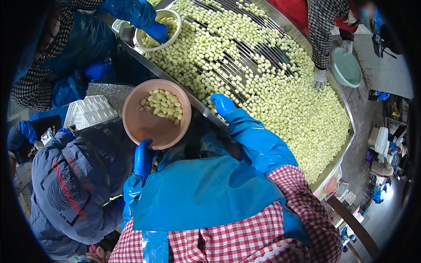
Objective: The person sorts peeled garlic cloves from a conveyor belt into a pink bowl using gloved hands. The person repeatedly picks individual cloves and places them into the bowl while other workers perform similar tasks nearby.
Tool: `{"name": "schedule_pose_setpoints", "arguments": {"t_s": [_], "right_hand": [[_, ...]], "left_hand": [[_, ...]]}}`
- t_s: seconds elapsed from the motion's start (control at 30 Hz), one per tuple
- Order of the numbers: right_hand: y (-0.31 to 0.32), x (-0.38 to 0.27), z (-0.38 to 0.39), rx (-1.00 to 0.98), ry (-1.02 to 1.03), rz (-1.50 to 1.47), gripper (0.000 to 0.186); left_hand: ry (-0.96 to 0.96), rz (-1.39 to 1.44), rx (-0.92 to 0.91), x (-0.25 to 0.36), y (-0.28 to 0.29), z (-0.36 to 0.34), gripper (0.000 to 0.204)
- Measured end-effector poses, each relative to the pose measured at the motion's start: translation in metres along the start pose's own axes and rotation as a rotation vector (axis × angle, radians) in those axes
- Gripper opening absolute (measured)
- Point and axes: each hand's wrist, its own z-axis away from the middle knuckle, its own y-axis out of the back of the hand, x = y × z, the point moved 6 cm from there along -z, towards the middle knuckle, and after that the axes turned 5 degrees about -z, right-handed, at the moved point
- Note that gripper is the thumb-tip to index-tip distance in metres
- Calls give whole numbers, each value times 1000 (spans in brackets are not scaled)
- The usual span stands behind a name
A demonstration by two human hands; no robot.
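My left hand (143,158), in a blue glove, is closed on the near rim of a pink plastic basin (147,123). Several pale green oval fruits (164,105) lie inside that basin, gathered toward its far right. Over the near edge of a large metal sorting table, my right hand (223,105) reaches out, also gloved in blue. Its fingers are curled together, and whatever they may hold is hidden. Right beside it, a thick layer of the same loose fruits (302,118) covers most of the slatted tabletop.
A raised metal edge (164,72) borders the table. At the far left, a co-worker's blue-gloved hand (158,33) is in a white basin (177,35). Across, another person's white-gloved hand (319,79) touches the fruits, near a pale green basin (346,68). White crates (90,111) stand left.
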Motion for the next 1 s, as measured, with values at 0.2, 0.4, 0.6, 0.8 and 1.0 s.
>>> {"name": "schedule_pose_setpoints", "arguments": {"t_s": [0.2, 0.4, 0.6, 0.8, 1.0], "right_hand": [[11, 1, 11, -3, 28, -225, 26], [-20, -29, 3, -239, 285, 553, 23], [-22, -8, -9, -261, 137, 551, 24], [-21, -20, -6, -317, 111, 555, 27], [31, 20, 4, 150, 43, 162, 15]], "left_hand": [[12, -84, 95, 13, -19, 23, 29], [27, -101, 40, 22, -47, 40, 31], [-23, -92, 71, 21, -52, 40, 28], [-44, -61, 84, 22, -42, 42, 30], [-88, -142, 33, 32, -61, 38, 32]]}}
